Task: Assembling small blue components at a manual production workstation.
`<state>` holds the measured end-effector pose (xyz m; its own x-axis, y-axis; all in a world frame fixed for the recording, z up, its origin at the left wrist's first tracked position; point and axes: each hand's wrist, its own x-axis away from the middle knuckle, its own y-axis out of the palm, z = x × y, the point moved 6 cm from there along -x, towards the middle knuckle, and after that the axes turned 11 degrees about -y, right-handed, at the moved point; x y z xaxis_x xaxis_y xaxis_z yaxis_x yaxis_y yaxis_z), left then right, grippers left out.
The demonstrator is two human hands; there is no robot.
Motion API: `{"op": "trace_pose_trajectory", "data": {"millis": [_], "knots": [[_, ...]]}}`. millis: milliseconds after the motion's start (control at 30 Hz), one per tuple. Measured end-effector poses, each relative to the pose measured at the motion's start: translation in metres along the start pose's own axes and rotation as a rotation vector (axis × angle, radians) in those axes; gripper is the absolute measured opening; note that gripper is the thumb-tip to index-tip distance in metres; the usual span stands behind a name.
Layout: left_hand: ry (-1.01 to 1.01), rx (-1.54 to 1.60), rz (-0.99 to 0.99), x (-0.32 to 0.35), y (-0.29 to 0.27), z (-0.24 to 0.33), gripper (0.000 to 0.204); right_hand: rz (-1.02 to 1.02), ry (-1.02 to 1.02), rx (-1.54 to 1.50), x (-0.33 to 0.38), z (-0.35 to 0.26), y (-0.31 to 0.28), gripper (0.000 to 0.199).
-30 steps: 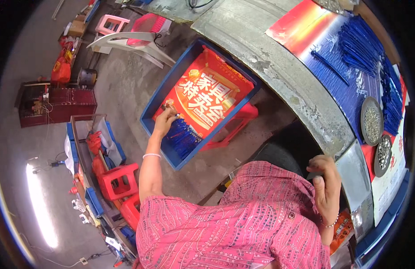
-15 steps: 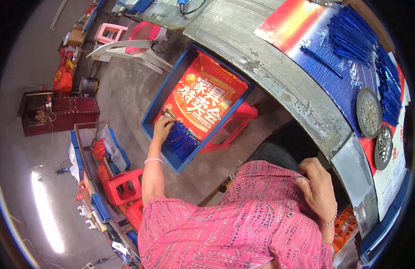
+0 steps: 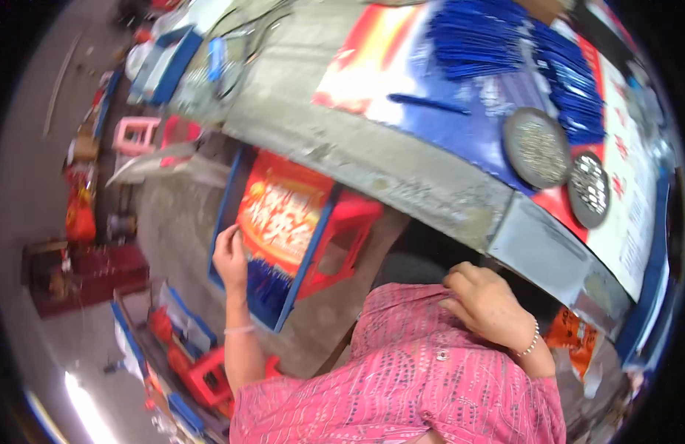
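My left hand (image 3: 230,257) is over the left edge of a blue tray (image 3: 298,292), fingers bent and a little apart, with nothing visible in them. Inside the tray lies a red and orange printed sheet (image 3: 287,200). Many slim dark-blue sticks (image 3: 265,285) lie at the tray's near end, beside my left wrist. My right hand (image 3: 490,307) hovers in front of my pink patterned shirt, near the table edge. Its fingers are loosely bent, the thumb apart from them, and I see nothing held. Motion blurs the picture.
The worn grey table (image 3: 424,189) carries piles of blue sticks (image 3: 479,41), one loose stick (image 3: 429,103) and two dark bowls of small metallic pieces (image 3: 538,148) (image 3: 590,189). A red stool (image 3: 346,237) stands under the tray. A white chair (image 3: 176,164) is beyond it.
The view has swung, so the table fills more of it and the tray sits lower left. My left hand has drawn back from the sheet to the tray's left edge. My right hand stays near my shirt.
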<state>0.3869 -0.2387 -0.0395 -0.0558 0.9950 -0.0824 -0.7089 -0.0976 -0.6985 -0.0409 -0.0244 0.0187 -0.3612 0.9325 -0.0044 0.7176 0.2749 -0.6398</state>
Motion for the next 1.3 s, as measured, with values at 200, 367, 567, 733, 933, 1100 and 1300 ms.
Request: {"op": "trace_pose_trajectory", "data": {"millis": [200, 367, 567, 733, 933, 1100, 1300], "knots": [[0.559, 0.142, -0.472, 0.045, 0.109, 0.259, 0.015, 0.218, -0.049, 0.010, 0.026, -0.003, -0.025, 0.023], [0.887, 0.175, -0.658, 0.054, 0.205, 0.365, 0.019, 0.688, 0.063, 0.086, 0.082, 0.008, -0.056, 0.013], [0.932, -0.029, -0.498, 0.006, 0.269, 0.371, 0.020, 1.110, 0.260, 0.090, 0.162, 0.034, -0.050, 0.004], [0.922, -0.048, -0.491, -0.005, 0.283, 0.362, 0.013, 1.145, 0.239, 0.170, 0.164, 0.037, -0.054, 0.005], [0.934, -0.023, -0.574, 0.003, 0.295, 0.372, 0.011, 1.145, 0.237, 0.287, 0.160, 0.040, -0.055, 0.005], [0.940, 0.025, -0.468, -0.001, 0.309, 0.400, 0.018, 1.145, 0.234, 0.348, 0.160, 0.038, -0.051, 0.010], [1.037, -0.168, -0.276, -0.009, 0.335, 0.417, 0.018, 1.146, 0.219, 0.414, 0.155, 0.042, -0.051, 0.012]]}}
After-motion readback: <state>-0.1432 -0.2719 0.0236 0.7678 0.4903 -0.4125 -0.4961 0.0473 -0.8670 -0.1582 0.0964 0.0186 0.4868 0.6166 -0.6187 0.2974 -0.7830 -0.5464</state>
